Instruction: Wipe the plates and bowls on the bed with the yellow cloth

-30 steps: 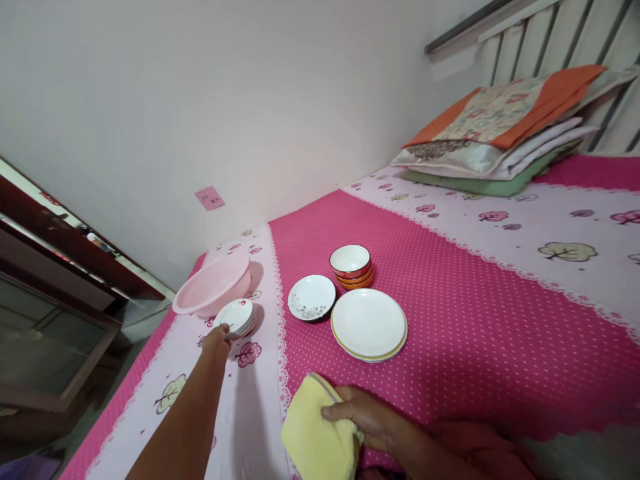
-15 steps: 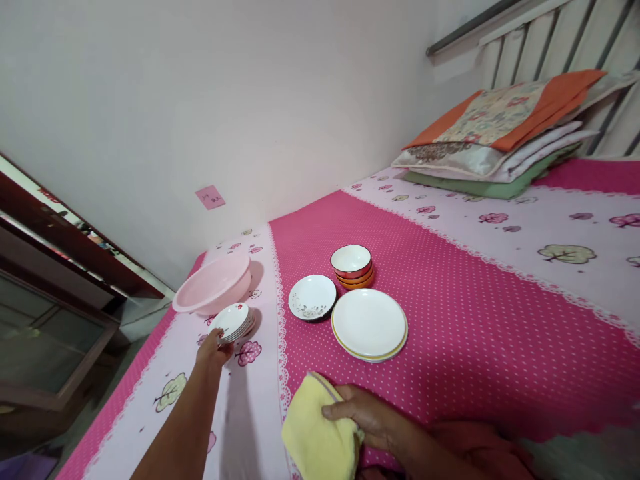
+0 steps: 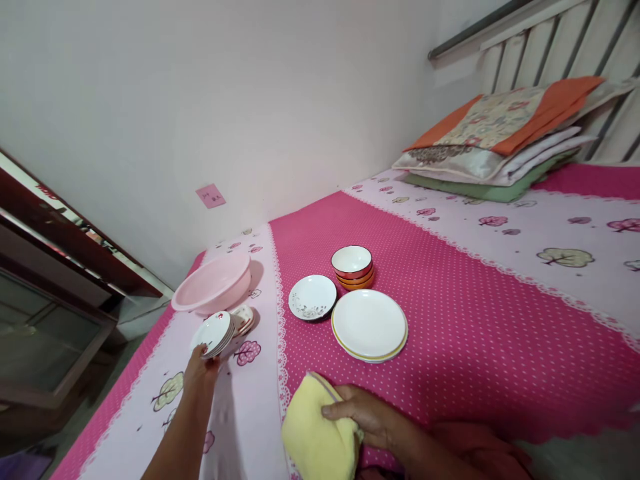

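My left hand (image 3: 204,363) grips the near edge of a stack of small white plates (image 3: 213,332) with a red mark on top, tilted to the left. Just right of that stack, more small dishes (image 3: 244,319) rest on the bedspread. Behind them stands a pink basin (image 3: 215,283). My right hand (image 3: 357,410) is closed on a folded yellow cloth (image 3: 320,430) at the bottom centre, thumb on top. Farther off are a stack of large white plates (image 3: 370,325), a patterned white plate (image 3: 313,297) and stacked orange and red bowls (image 3: 353,263).
A pink and white bedspread (image 3: 465,340) covers the bed under the dishes. Folded bedding and pillows (image 3: 500,140) are piled at the back right by a slatted headboard (image 3: 565,47). A wall (image 3: 280,100) with a pink note (image 3: 211,196) bounds the far side.
My left hand has lifted part of the small plate stack away to the left and nearer, uncovering the dishes beneath. My right hand and the cloth have stayed put.
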A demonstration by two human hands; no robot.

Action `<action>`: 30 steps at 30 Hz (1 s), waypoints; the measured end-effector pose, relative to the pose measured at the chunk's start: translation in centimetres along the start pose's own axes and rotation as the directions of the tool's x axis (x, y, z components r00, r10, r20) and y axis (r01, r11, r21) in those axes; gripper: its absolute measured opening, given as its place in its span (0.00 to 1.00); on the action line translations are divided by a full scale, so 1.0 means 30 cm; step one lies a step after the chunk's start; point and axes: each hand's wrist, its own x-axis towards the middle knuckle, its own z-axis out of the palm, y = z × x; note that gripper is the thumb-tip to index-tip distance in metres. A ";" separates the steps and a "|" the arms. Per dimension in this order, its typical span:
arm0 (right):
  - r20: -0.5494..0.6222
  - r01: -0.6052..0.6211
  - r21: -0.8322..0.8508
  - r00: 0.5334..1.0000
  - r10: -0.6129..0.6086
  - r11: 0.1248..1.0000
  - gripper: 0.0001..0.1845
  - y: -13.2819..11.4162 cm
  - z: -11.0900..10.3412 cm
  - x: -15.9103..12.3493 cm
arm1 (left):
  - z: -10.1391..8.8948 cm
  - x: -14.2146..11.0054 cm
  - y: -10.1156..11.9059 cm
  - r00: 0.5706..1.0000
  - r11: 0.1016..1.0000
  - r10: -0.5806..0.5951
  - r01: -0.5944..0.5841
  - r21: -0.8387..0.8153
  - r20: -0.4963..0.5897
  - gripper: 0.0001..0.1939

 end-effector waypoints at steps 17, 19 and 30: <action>0.218 -0.157 -0.220 0.954 0.206 0.963 0.25 -0.006 -0.017 -0.018 | 0.002 -0.486 -0.326 0.924 0.959 -0.221 0.148 0.240 0.311 0.08; 0.221 -0.152 -0.236 0.953 0.206 0.960 0.24 -0.009 -0.013 -0.021 | 0.007 -0.515 -0.373 0.917 0.947 -0.217 0.115 0.299 0.335 0.13; 0.221 -0.129 -0.237 0.958 0.182 0.963 0.25 -0.003 -0.005 -0.021 | -0.034 -0.520 -0.403 0.925 0.799 -0.067 -0.174 0.576 0.373 0.21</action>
